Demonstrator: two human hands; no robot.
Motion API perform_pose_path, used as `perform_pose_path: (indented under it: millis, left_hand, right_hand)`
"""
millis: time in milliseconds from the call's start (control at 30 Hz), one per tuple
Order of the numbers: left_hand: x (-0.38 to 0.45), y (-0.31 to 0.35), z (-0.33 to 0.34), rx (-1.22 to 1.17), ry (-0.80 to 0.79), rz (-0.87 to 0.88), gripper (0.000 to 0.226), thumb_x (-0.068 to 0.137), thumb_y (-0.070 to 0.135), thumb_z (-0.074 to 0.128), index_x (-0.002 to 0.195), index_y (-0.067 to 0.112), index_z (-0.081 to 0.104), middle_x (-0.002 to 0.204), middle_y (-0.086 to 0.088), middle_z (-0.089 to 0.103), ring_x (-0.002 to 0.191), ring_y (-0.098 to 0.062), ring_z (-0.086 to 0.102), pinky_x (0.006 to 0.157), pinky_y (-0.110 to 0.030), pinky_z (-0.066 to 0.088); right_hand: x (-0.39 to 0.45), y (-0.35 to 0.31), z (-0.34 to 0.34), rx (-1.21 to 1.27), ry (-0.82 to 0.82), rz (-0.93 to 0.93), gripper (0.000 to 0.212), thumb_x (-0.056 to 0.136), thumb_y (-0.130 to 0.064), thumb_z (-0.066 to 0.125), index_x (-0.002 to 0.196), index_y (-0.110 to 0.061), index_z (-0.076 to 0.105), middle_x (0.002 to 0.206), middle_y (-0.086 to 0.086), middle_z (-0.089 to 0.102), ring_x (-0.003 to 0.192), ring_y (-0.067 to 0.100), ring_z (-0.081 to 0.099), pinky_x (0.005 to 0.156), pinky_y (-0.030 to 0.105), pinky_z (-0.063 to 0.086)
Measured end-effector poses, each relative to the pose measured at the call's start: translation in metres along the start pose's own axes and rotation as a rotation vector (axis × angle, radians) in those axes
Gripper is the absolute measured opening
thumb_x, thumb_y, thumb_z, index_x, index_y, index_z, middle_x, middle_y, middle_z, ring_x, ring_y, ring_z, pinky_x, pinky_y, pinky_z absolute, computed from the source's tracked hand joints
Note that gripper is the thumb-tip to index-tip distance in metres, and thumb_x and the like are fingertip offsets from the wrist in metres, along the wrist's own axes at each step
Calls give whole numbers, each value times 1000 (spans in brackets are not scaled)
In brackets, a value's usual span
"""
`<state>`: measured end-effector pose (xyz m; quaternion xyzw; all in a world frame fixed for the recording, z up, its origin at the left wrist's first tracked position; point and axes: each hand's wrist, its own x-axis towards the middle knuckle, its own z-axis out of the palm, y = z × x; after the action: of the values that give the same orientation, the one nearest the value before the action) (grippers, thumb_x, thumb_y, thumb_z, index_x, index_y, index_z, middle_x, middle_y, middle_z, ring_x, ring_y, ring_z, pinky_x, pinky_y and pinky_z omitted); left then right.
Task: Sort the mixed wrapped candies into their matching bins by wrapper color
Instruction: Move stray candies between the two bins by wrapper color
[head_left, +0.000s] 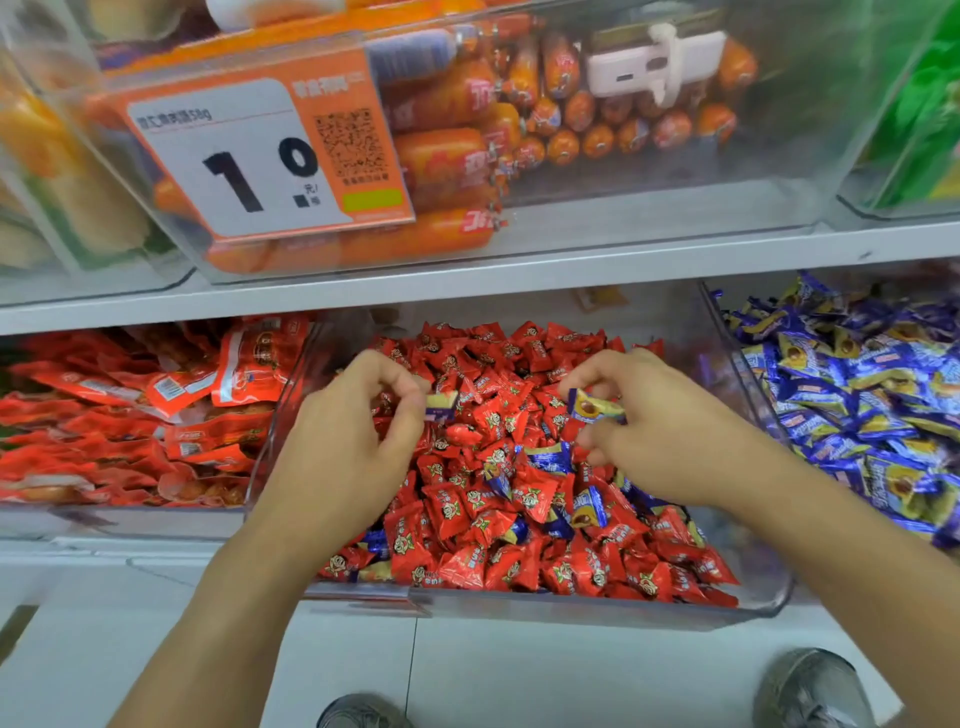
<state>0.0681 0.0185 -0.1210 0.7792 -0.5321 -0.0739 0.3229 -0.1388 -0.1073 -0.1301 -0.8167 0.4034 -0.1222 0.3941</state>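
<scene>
**Pinching 2 blue strays out of the red candy bin**

Both hands are pinching right now: the left hand (358, 415) has a blue candy (441, 406) held between thumb and fingertips, pale side of the wrapper showing, and the right hand (644, 421) has another blue one (592, 408) caught the same way. Both hover just above the pile in the red candy bin (597, 613), so my guess is the blue ones are being plucked out because they don't belong with the red candies (498, 395).

Makes sense to grab with fingertips only, since the strays are half buried and a full fist would scoop reds along too.

Still plenty left, I'd say: more blue wrappers (550, 458) sit in the red bin, in front of and below the hands, some wedged under reds, so they'll need digging.

Right of the red bin, touching wall to wall, is the blue candy bin (727, 332) piled with matching blue wrappers, presumably where these 2 go. That clear wall between them has to be cleared on the way over. Left of the red bin is a tray of red snack packs (130, 415). Above the red bin a shelf (467, 286) carries orange sausages (447, 156) behind a price tag (244, 161), hanging low enough to limit how high the hands can lift.
</scene>
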Motion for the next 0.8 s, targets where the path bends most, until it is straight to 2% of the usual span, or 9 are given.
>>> perform_pose_path:
  millis: [67,133,200,267,367,467,567,667,800]
  left_hand:
    - [1,6,1,-146,18,-7,11,97,21,53,88,25,50,94,18,71,61,-4,59,55,-18,44]
    - [3,10,3,-270,10,-23,10,98,13,51,91,19,48,83,7,72,46,-4,45,48,-16,36]
    - [4,13,8,-341,-1,-66,14,99,6,47,95,19,46,80,5,71,47,-14,48,46,-25,37]
    - [4,17,12,-329,-43,-106,22,99,2,41,96,23,48,80,8,67,65,-36,55,59,-44,46]
    - [-2,23,15,-334,-151,-96,22,94,14,40,93,29,56,77,-4,59,68,-34,52,65,-50,47]
    - [-9,28,18,-186,-227,-18,19,95,43,47,87,28,56,69,10,52,62,-6,48,58,-31,39]
    - [-9,28,28,175,-270,104,36,83,63,55,100,32,58,90,17,49,85,0,49,72,-18,40]
    - [-5,22,42,342,-354,147,41,83,60,62,107,27,65,92,8,42,99,-13,45,83,-28,40]
    - [3,25,38,248,-243,173,21,85,45,67,80,25,68,85,9,42,92,-12,43,78,-27,36]
  right_hand:
    - [2,-6,5,-14,-41,11,31,94,-5,50,105,-32,58,110,-4,42,66,10,53,46,12,41]
    - [5,-9,11,-44,-73,45,27,96,-5,46,107,-27,57,117,0,41,67,9,48,42,12,35]
    - [10,-9,18,-110,-94,79,21,99,-13,47,115,-25,53,123,3,41,78,11,49,54,17,36]
    - [13,-7,24,-229,-148,131,28,101,-27,50,128,-22,49,131,8,39,97,21,51,76,27,44]
    - [16,-5,36,-400,-157,178,25,99,-28,55,120,-16,61,129,14,40,120,34,46,100,40,45]
    - [17,-5,39,-441,-99,137,12,95,-15,58,101,-14,68,117,13,44,109,33,52,89,34,46]
    - [14,-7,24,-428,-12,81,13,97,-11,52,103,-15,63,114,10,47,101,28,55,81,33,45]
    - [8,-10,4,-284,44,8,14,102,-20,46,99,-15,59,100,5,65,83,15,62,71,29,52]
    - [-2,-9,-11,46,-24,59,12,100,-29,56,93,-20,59,95,-7,69,63,2,71,55,17,54]
